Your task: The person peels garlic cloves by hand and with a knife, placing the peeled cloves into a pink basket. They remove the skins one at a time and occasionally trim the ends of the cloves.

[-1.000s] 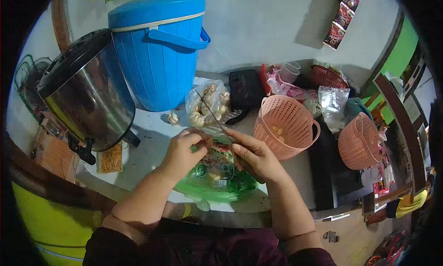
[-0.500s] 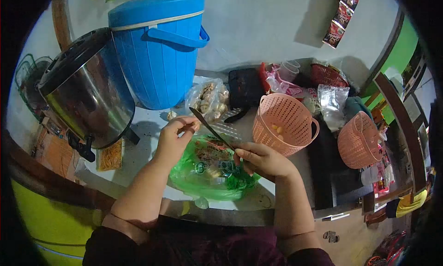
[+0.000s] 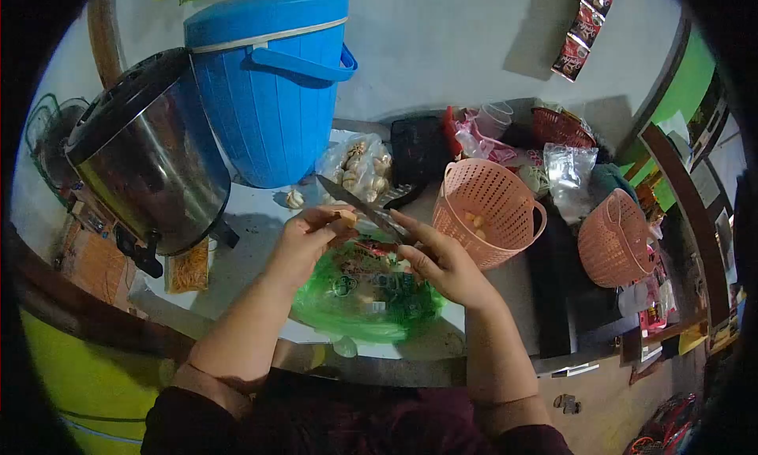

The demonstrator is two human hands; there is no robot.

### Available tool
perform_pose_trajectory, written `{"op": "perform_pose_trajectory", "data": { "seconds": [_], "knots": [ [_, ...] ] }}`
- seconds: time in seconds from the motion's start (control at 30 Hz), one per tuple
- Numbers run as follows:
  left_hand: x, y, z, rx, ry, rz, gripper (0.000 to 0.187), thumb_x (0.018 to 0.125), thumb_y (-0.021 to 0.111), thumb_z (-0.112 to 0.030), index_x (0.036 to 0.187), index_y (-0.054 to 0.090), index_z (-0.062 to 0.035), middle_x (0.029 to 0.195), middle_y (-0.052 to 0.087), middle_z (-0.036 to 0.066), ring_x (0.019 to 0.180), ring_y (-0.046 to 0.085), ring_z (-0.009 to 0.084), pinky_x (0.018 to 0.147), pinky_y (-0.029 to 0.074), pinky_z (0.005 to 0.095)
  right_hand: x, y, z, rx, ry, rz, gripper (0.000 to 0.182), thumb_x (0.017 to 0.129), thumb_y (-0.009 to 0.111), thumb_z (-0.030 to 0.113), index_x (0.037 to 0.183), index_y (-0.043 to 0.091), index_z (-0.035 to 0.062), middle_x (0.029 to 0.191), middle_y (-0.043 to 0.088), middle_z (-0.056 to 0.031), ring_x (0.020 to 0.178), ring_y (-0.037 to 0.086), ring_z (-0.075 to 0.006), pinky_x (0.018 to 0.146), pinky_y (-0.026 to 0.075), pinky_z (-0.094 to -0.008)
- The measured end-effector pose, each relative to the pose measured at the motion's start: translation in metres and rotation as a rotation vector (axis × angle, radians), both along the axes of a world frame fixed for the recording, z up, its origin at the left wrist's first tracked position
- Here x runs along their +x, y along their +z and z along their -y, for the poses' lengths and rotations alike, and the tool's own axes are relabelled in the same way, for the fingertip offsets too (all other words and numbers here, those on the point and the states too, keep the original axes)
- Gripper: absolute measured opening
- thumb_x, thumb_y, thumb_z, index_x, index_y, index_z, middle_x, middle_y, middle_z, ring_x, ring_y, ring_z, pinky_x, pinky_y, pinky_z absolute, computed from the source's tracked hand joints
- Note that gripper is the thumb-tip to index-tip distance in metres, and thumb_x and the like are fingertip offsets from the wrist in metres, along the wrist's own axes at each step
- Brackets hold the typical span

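Pinched in the fingers of my left hand (image 3: 312, 238) is a garlic clove (image 3: 346, 217), pale and small. My right hand (image 3: 442, 258) grips a knife (image 3: 359, 205) by its handle, the blade pointing up and left, just above the clove. Below both hands lies a green plastic bag (image 3: 355, 297) with peel-like scraps on it. Behind the blade sits a clear bag of garlic bulbs (image 3: 359, 167), and a loose garlic bulb (image 3: 294, 198) rests to its left. A pink basket (image 3: 482, 202) right of the knife holds several peeled cloves (image 3: 475, 220).
A blue lidded bucket (image 3: 268, 100) and a steel drum-shaped container (image 3: 150, 147) stand at the back left. Farther right is a second pink basket (image 3: 616, 246). A packet of orange-brown strands (image 3: 188, 267) lies at the left. Red sachets (image 3: 580, 41) hang on the wall.
The knife blade has tilted flatter, its broad side now showing. My left hand has moved slightly right and down with the clove, and my right fingers have stretched along the knife.
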State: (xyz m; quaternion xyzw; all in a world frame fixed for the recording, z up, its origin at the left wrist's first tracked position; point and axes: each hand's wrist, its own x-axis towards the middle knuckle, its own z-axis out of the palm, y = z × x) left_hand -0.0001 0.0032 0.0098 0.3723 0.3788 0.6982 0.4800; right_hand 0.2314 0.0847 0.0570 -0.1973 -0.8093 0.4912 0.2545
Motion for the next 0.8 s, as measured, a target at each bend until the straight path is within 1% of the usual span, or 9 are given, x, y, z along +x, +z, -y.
{"op": "perform_pose_trajectory", "data": {
  "seconds": [0.03,0.1,0.13,0.23,0.27,0.5,0.6,0.7,0.8],
  "knots": [
    [0.001,-0.001,0.001,0.026,-0.016,0.021,0.017,0.092,0.064,-0.012,0.105,0.067,-0.0014,0.102,0.068,0.005,0.094,0.065,0.0170,0.082,0.052,0.0293,-0.004,-0.004,0.001,0.149,0.001,-0.053,0.051,0.096,0.059,0.021,0.143,0.042,0.0081,0.094,0.064,-0.0086,0.069,0.060,-0.0181,0.064,0.049,-0.0328],
    [0.002,0.002,0.003,-0.059,-0.040,0.072,0.022,0.092,0.063,-0.010,0.111,0.063,0.0000,0.107,0.066,0.009,0.097,0.064,0.0185,0.085,0.052,0.0312,-0.013,-0.010,0.003,0.450,0.001,-0.160,0.052,0.095,0.060,0.020,0.143,0.042,0.0097,0.102,0.066,-0.0123,0.074,0.064,-0.0256,0.068,0.050,-0.0372],
    [0.002,0.003,0.003,-0.101,-0.052,0.098,0.025,0.092,0.062,-0.009,0.114,0.060,0.0007,0.110,0.065,0.011,0.099,0.064,0.0193,0.086,0.052,0.0321,-0.012,-0.006,0.009,0.533,-0.021,-0.104,0.053,0.093,0.061,0.020,0.143,0.043,0.0134,0.109,0.063,-0.0162,0.083,0.064,-0.0358,0.071,0.051,-0.0420],
    [0.003,0.001,0.003,-0.110,-0.074,0.058,0.031,0.090,0.065,-0.012,0.116,0.059,0.0029,0.110,0.064,0.011,0.100,0.063,0.0186,0.088,0.051,0.0310,-0.015,0.003,0.022,0.493,-0.019,0.094,0.053,0.092,0.061,0.019,0.142,0.044,0.0157,0.103,0.063,-0.0166,0.084,0.063,-0.0386,0.070,0.051,-0.0434],
    [0.005,0.004,0.002,-0.151,-0.060,0.043,0.034,0.089,0.067,-0.012,0.118,0.058,0.0031,0.110,0.064,0.010,0.102,0.062,0.0181,0.089,0.050,0.0303,-0.017,-0.002,0.022,0.506,-0.017,0.045,0.054,0.091,0.060,0.019,0.143,0.043,0.0170,0.099,0.062,-0.0163,0.082,0.062,-0.0399,0.068,0.051,-0.0452],
    [0.002,-0.001,0.005,-0.085,-0.074,0.122,0.030,0.091,0.064,-0.013,0.117,0.060,0.0011,0.111,0.066,0.011,0.101,0.064,0.0200,0.087,0.051,0.0315,-0.020,-0.005,0.024,0.498,-0.054,0.041,0.054,0.092,0.060,0.021,0.143,0.043,0.0208,0.099,0.062,-0.0155,0.081,0.063,-0.0392,0.067,0.051,-0.0449],
    [0.001,-0.005,0.004,-0.051,-0.090,0.110,0.028,0.092,0.062,-0.015,0.116,0.060,-0.0003,0.110,0.067,0.010,0.099,0.065,0.0197,0.084,0.053,0.0312,-0.021,-0.005,0.024,0.456,-0.053,0.017,0.053,0.092,0.061,0.019,0.143,0.044,0.0200,0.100,0.062,-0.0155,0.081,0.063,-0.0390,0.068,0.051,-0.0435],
    [0.002,-0.003,0.003,-0.078,-0.101,0.151,0.027,0.091,0.063,-0.015,0.114,0.061,-0.0009,0.108,0.067,0.009,0.098,0.066,0.0186,0.081,0.054,0.0313,-0.022,-0.012,0.021,0.423,-0.029,-0.065,0.054,0.091,0.062,0.018,0.142,0.046,0.0194,0.099,0.062,-0.0153,0.081,0.062,-0.0373,0.069,0.051,-0.0412],
    [0.005,0.001,0.006,-0.076,-0.093,0.117,0.027,0.090,0.064,-0.014,0.114,0.061,-0.0016,0.108,0.067,0.009,0.097,0.066,0.0181,0.080,0.055,0.0311,-0.022,-0.006,0.023,0.367,-0.006,-0.080,0.054,0.090,0.063,0.016,0.142,0.047,0.0188,0.099,0.062,-0.0150,0.079,0.062,-0.0348,0.069,0.050,-0.0390]
  ]
}}
